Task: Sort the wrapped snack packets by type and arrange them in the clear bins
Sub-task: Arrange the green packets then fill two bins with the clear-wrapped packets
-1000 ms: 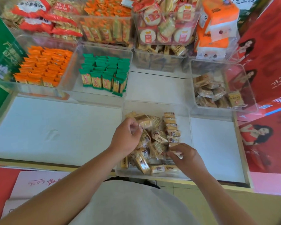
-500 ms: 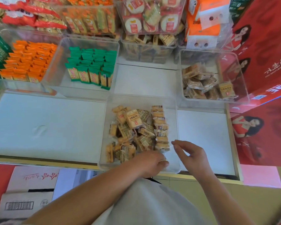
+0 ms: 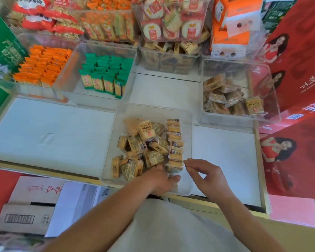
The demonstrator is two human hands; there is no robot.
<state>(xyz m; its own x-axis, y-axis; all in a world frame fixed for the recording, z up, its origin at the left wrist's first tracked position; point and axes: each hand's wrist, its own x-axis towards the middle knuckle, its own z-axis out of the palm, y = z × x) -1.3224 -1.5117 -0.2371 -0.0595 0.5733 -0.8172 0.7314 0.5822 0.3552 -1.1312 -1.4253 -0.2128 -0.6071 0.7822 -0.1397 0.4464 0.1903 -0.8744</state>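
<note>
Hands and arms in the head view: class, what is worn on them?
Nothing: the left hand and right hand are bare, with no gloves or rings visible. The left forearm and right forearm show no sleeves. A light grey top shows between them.

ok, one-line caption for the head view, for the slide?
Left hand and right hand at the near clear bin of tan snack packets.

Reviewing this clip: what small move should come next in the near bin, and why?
Probably the left hand picks one loose packet from the jumbled pile and sets it at the near end of the tidy column along the right side of the near bin; the right hand hovers open, holding nothing.
</note>
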